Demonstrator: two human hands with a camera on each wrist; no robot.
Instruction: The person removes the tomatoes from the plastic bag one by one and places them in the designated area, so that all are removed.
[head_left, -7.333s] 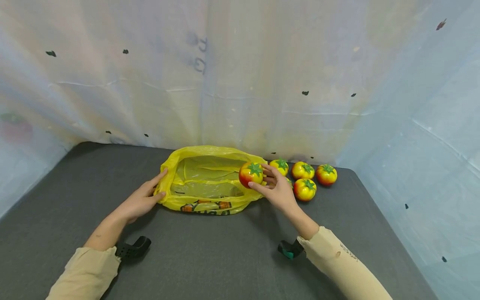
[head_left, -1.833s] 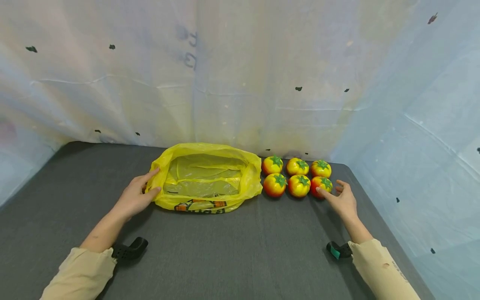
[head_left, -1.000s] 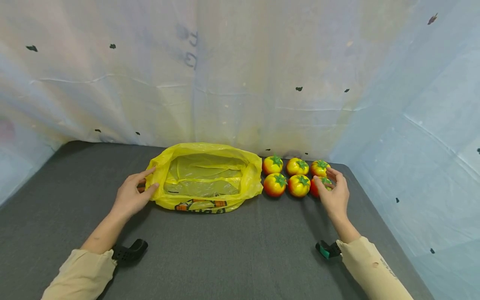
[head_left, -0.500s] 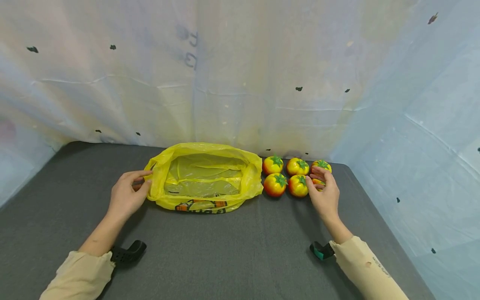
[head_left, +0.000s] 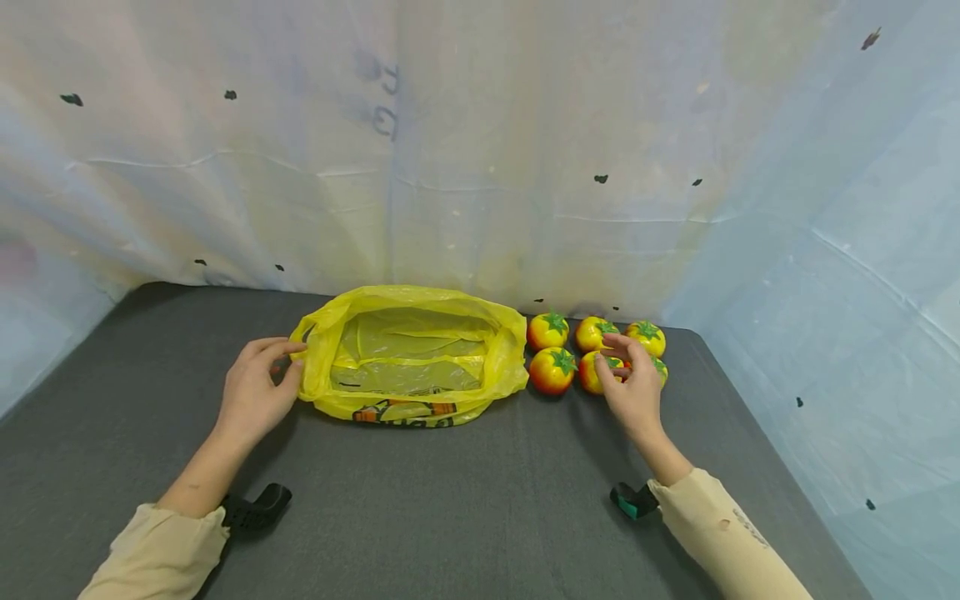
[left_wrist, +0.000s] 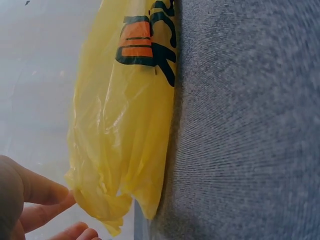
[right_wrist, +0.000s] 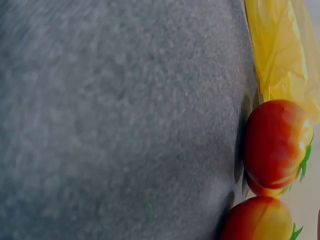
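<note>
A yellow plastic bag [head_left: 420, 408] lies on the dark table, its mouth spread wide and facing up. My left hand [head_left: 255, 387] is at the bag's left end, fingertips right at the rim, thumb and forefinger apart in the head view. In the left wrist view the fingers [left_wrist: 45, 192] meet the bag's crumpled edge. To the bag's right, several red-and-yellow tomatoes with green leafy tops sit in two rows. My right hand [head_left: 633, 387] hovers over the front row with nothing in it, partly covering the middle tomato [head_left: 591, 372] and the right one [head_left: 660, 371]. The front-left tomato [head_left: 552, 372] shows fully.
Behind the front row stand the back-row tomatoes, among them one at the left [head_left: 547, 332] and one at the right [head_left: 647, 337]. A pale sheet wall [head_left: 480, 167] rises just behind them, with another wall [head_left: 847, 333] at the right. Dark table surface [head_left: 450, 517] stretches toward me.
The tomato that my right hand held over the bag now stands in the rows. Lately that hand has slid left from the right-end tomatoes. My left hand has eased slightly left off the rim.
</note>
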